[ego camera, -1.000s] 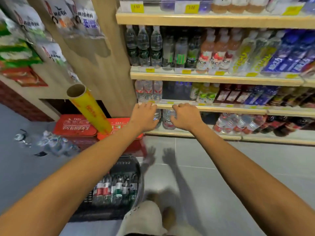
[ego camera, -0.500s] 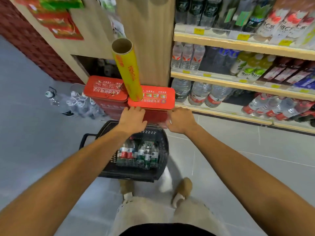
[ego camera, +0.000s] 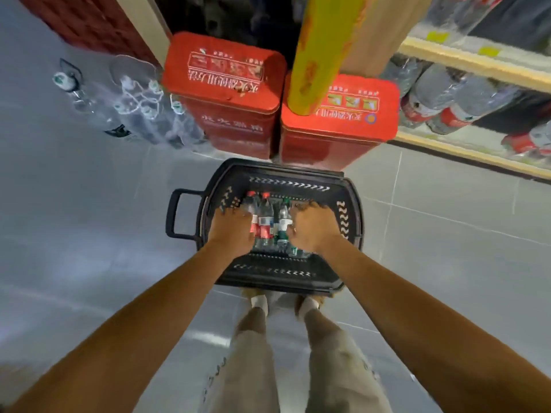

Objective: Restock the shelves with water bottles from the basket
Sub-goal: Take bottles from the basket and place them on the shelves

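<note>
The left hand (ego camera: 231, 231) and the right hand (ego camera: 313, 232) were both down inside the basket (ego camera: 280, 283). It sat on the floor (ego camera: 89, 234) at 12 o'clock from the feet (ego camera: 259, 302). The water bottles (ego camera: 265, 223) were packed side by side between the hands. The fingers dipped in among them, so I could not tell if either grip had closed on a bottle. A smooth bottle could slip from a weak grip and fall back or roll away. At 12 o'clock past the basket stood two red tins (ego camera: 340, 114) with a yellow roll (ego camera: 316, 61) resting on one. An arm lifting up might knock it over. The shelf (ego camera: 477, 62) was at 2 o'clock.
</note>
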`<action>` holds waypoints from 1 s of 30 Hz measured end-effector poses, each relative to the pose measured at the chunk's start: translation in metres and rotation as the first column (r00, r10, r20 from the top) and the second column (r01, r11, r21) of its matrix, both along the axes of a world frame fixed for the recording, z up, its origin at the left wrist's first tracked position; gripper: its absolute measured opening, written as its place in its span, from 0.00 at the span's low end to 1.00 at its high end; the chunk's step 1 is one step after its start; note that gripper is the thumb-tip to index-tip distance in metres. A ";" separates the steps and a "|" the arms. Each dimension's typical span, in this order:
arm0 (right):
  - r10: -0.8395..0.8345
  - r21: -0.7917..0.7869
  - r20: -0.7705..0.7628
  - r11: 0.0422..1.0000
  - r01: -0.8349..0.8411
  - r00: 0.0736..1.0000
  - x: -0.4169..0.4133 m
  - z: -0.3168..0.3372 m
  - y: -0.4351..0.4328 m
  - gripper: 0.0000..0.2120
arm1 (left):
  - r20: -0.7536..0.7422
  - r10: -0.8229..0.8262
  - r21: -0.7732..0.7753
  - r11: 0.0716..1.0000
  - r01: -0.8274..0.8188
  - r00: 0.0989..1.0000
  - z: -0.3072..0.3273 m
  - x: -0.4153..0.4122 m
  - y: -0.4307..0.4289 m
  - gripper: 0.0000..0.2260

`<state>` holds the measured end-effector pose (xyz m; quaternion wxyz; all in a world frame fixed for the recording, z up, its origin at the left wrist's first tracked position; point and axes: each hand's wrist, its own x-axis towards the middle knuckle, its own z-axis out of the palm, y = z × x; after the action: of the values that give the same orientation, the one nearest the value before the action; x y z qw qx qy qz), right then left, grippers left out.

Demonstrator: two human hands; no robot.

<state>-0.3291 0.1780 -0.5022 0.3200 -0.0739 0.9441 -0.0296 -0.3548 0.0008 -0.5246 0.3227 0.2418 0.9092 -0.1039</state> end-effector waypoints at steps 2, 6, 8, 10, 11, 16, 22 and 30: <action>-0.006 0.019 0.029 1.000 0.005 1.000 -0.004 -0.049 -0.012 0.21 | 0.023 0.032 -0.007 0.999 -0.032 0.999 -0.053 0.000 -0.006 0.21; -0.039 0.060 0.068 0.998 0.035 0.997 -0.005 -0.160 -0.029 0.21 | 0.079 0.078 0.021 0.997 -0.080 0.994 -0.166 0.010 -0.014 0.19; -0.066 0.054 0.114 0.997 0.060 0.991 -0.005 -0.216 -0.034 0.20 | 0.081 0.063 0.021 0.998 -0.065 0.995 -0.220 0.014 -0.018 0.21; -0.089 0.048 0.137 0.995 0.083 0.987 -0.008 -0.269 -0.038 0.19 | 0.074 0.081 0.011 0.997 -0.082 0.994 -0.271 0.014 -0.021 0.23; -0.103 0.047 0.145 0.994 0.097 0.984 -0.009 -0.294 -0.040 0.19 | 0.071 0.110 0.008 0.994 -0.110 0.991 -0.294 0.014 -0.023 0.24; -0.233 0.031 0.172 0.973 0.231 0.957 -0.011 -0.403 -0.058 0.26 | 0.044 0.372 0.079 0.924 -0.374 0.927 -0.394 0.007 -0.026 0.29; -0.677 -0.119 0.249 0.689 0.715 0.693 -0.015 -0.472 -0.074 0.32 | 0.367 0.803 0.330 0.359 -0.873 0.469 -0.462 -0.003 -0.019 0.33; -0.761 -0.266 0.360 0.471 0.841 0.540 -0.015 -0.483 -0.065 0.28 | 0.493 0.803 0.313 0.195 -0.929 0.335 -0.469 -0.012 -0.024 0.27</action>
<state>-0.3443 0.1135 -0.9857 0.3340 0.3164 0.8024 -0.3801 -0.3668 -0.0235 -0.9935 0.3369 -0.2257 0.8266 0.3903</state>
